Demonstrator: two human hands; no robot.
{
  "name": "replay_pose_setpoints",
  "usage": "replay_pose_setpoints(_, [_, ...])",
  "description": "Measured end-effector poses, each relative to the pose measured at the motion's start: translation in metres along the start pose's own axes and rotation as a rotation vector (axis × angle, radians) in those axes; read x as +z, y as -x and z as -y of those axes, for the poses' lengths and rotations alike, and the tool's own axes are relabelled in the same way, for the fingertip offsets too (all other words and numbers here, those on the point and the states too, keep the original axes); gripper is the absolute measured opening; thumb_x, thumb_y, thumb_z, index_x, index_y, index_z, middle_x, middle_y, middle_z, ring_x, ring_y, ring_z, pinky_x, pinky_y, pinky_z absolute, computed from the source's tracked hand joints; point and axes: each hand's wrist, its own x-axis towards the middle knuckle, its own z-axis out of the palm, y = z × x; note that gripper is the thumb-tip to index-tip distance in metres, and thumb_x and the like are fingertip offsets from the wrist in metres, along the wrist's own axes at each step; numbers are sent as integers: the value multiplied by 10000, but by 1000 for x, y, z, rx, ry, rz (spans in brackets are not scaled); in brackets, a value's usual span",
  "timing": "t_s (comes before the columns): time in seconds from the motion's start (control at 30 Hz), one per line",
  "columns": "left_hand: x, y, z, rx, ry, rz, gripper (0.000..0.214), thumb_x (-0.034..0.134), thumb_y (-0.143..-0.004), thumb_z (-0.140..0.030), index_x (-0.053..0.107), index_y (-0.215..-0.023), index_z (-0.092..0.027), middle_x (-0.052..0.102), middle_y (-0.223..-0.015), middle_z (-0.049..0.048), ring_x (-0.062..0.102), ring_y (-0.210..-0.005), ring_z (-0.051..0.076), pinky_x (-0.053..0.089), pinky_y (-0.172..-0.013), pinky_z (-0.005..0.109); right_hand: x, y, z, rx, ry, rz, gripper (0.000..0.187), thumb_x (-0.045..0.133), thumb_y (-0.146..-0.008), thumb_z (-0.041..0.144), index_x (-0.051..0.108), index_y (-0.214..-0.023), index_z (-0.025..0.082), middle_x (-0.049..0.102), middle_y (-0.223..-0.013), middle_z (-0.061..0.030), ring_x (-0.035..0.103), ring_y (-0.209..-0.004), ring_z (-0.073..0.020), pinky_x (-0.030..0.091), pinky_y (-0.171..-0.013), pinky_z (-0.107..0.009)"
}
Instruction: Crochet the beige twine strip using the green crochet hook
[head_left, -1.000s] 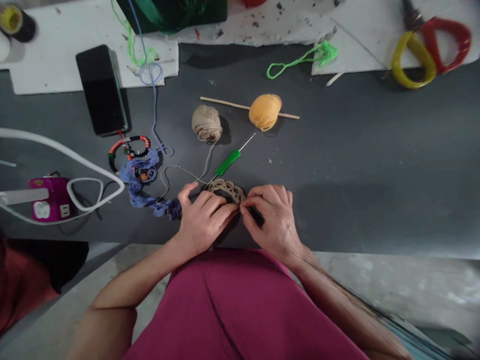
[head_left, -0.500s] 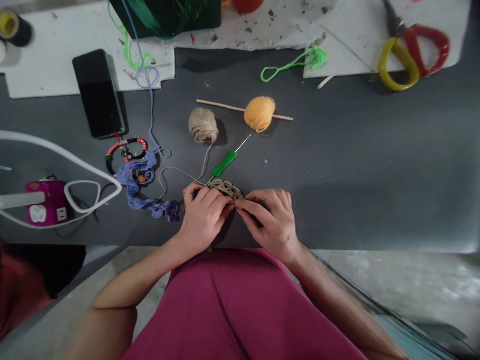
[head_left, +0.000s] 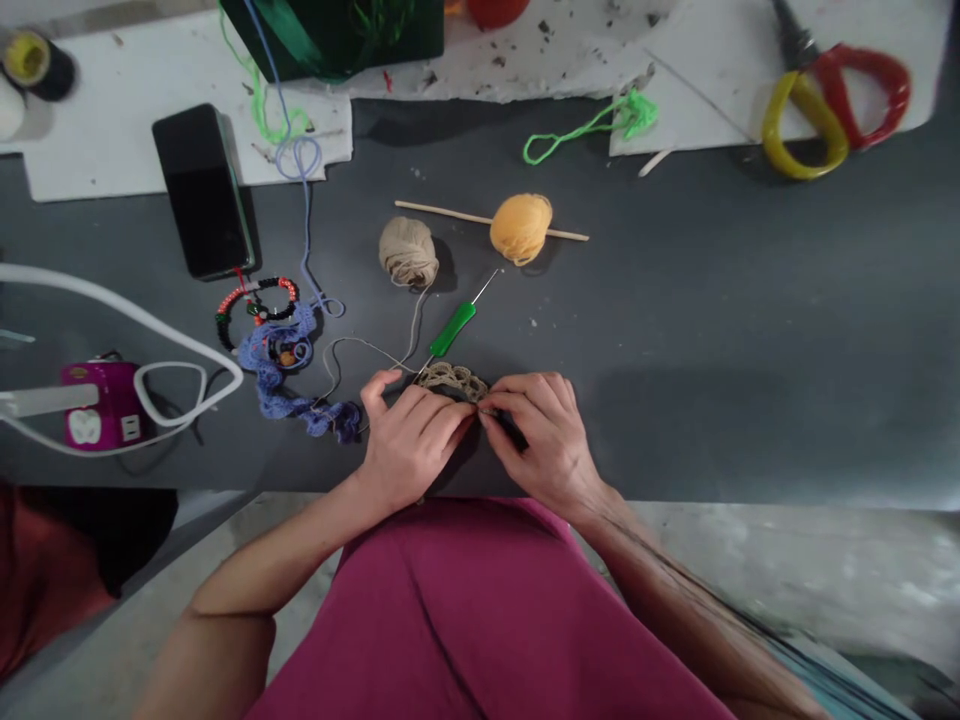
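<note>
My left hand (head_left: 409, 435) is closed on a beige crochet piece (head_left: 453, 378) with a scalloped, lacy edge, near the table's front edge. My right hand (head_left: 541, 435) pinches the right end of the same piece between thumb and fingertips. The fingertips of both hands almost meet, and the lower part of the piece is hidden beneath them. Just beyond my left hand lies a crochet hook (head_left: 453, 329) with a green handle, its metal tip pointing away to the right. From a beige yarn ball (head_left: 408, 252) a thin strand runs down toward my left hand.
A yellow yarn ball (head_left: 521, 229) sits on a thin wooden stick (head_left: 442, 210). To the left are blue-violet crochet work (head_left: 277, 385), a beaded bracelet (head_left: 225, 318), a phone (head_left: 202, 190) and a magenta power adapter (head_left: 105, 405) with a white cable. Scissors (head_left: 806, 120) lie at the back right.
Both hands stay on the crochet piece, with small shifts of the fingers. My left index finger is raised a little more. The whole view has shifted slightly.
</note>
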Motion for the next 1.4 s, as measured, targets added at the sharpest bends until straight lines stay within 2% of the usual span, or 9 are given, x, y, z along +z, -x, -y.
replay_pose_setpoints(0.13, [3, 1, 2, 39, -70, 48, 111, 600, -985, -169, 703, -960, -204, 771, -836, -27, 660, -775, 159, 297, -1016, 422, -2, 1, -1, -4, 7, 10, 76, 617, -956, 157, 640, -1001, 213, 719, -945, -57, 599, -863, -222, 445, -766, -380])
replay_pose_setpoints(0.37, [-1, -12, 7, -47, 13, 185, 151, 555, -1015, -215, 677, -926, -216, 761, -833, -10, 670, -830, 191, 327, -947, 423, -3, -1, -3, -38, 52, 6, 82, 625, -955, 156, 649, -985, 229, 715, -924, -51, 602, -835, -217, 467, -756, -375])
replay_pose_setpoints(0.53, [-2, -13, 4, -86, 110, 108, 67, 610, -989, -225, 674, -1008, -229, 800, -916, -22, 704, -820, 173, 305, -984, 433, -2, -1, -5, -39, -38, -24, 114, 615, -937, 98, 626, -954, 210, 720, -897, -59, 623, -815, -212, 511, -762, -376])
replay_pose_setpoints(0.73, [2, -9, 1, 14, 8, -17, 64, 649, -960, -164, 677, -964, -222, 783, -819, -67, 680, -720, 131, 296, -987, 416, 0, 1, -6, -5, -79, -34, 115, 610, -929, 107, 640, -959, 214, 725, -913, -65, 634, -829, -218, 519, -768, -396])
replay_pose_setpoints(0.97, [6, -8, 1, 65, -71, -16, 83, 637, -949, -147, 700, -960, -200, 775, -837, -27, 666, -737, 154, 313, -982, 429, -4, -5, -4, 67, -111, 6, 81, 604, -945, 153, 657, -925, 211, 728, -894, -67, 646, -817, -217, 527, -762, -398])
replay_pose_setpoints(1.1, [7, -10, 3, -73, 79, 40, 105, 605, -963, -174, 685, -918, -224, 781, -840, -20, 694, -775, 172, 338, -953, 437, -17, -7, -4, 244, -224, -48, 121, 544, -991, 202, 656, -1033, 225, 736, -892, -38, 690, -764, -169, 561, -723, -322])
replay_pose_setpoints(1.2, [6, -13, 3, -216, 225, 39, 101, 619, -953, -209, 674, -870, -227, 781, -820, -29, 704, -756, 165, 356, -934, 438, -23, -6, -2, 341, -232, -50, 120, 566, -977, 217, 665, -909, 220, 706, -746, 3, 650, -603, -124, 532, -600, -254])
replay_pose_setpoints(1.3, [3, -15, 2, -334, 325, 30, 106, 648, -923, -236, 686, -825, -234, 762, -760, -36, 693, -724, 164, 372, -919, 439, -20, -4, 5, 345, -295, 23, 116, 634, -932, 201, 705, -841, 212, 714, -714, 6, 645, -584, -116, 524, -564, -235])
replay_pose_setpoints(1.4, [-1, -16, 1, -412, 390, 22, 121, 663, -909, -243, 695, -793, -237, 751, -736, -36, 685, -703, 161, 386, -887, 435, -12, -5, 14, 439, -426, -9, 91, 665, -910, 205, 755, -900, 213, 754, -786, -15, 684, -636, -130, 557, -582, -249])
